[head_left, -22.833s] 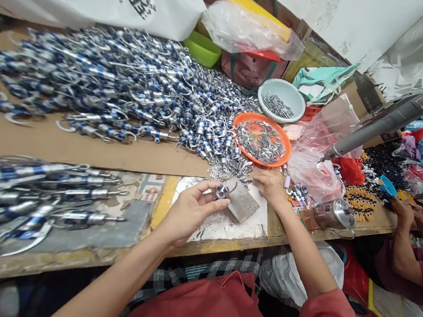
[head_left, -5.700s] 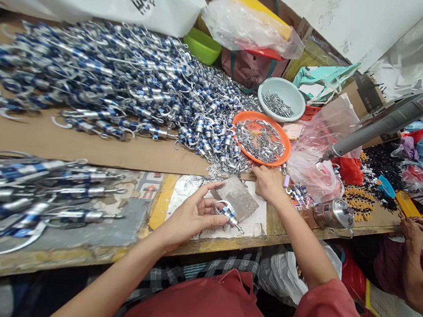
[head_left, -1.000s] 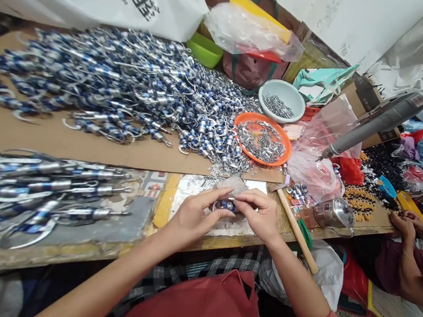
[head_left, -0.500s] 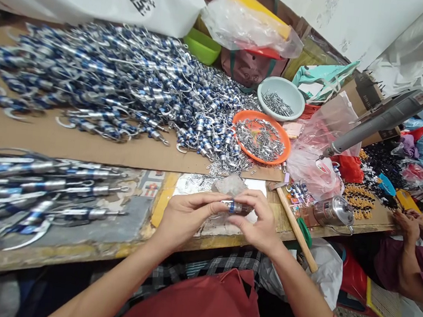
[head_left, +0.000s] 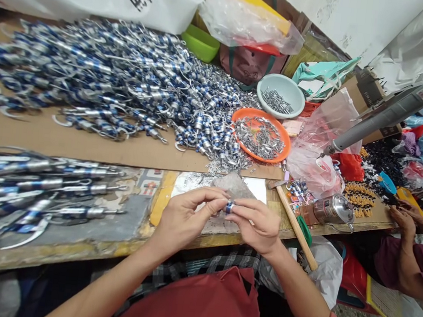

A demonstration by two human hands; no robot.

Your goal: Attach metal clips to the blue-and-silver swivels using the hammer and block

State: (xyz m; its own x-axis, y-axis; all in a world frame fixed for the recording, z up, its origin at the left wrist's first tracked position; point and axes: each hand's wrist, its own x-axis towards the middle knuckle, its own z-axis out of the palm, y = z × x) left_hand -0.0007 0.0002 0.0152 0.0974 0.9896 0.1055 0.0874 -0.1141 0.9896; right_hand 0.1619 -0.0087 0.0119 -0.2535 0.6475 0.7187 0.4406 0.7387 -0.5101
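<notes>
- The worn wooden front edge of the workbench ran across, just below the two hands; a strip of brown cardboard lay exposed further back.
- Over the bench near that edge, a blue-and-silver metal piece was pinched between the left hand and the right hand, both with fingers closed on it; its ends were mostly hidden.
- An orange plate beyond the hands held loose silver clips; behind it, a pale blue bowl held thin metal pins.
- A green bowl stood farther back, its inside hard to see.
- A grey block sat just behind the fingers.
- To the right, a hammer lay slanted, its handle jutting past the edge, near a lidded mug.
- A large heap of blue-and-silver parts filled the back left.
- A grey power tool slanted over the right side.
</notes>
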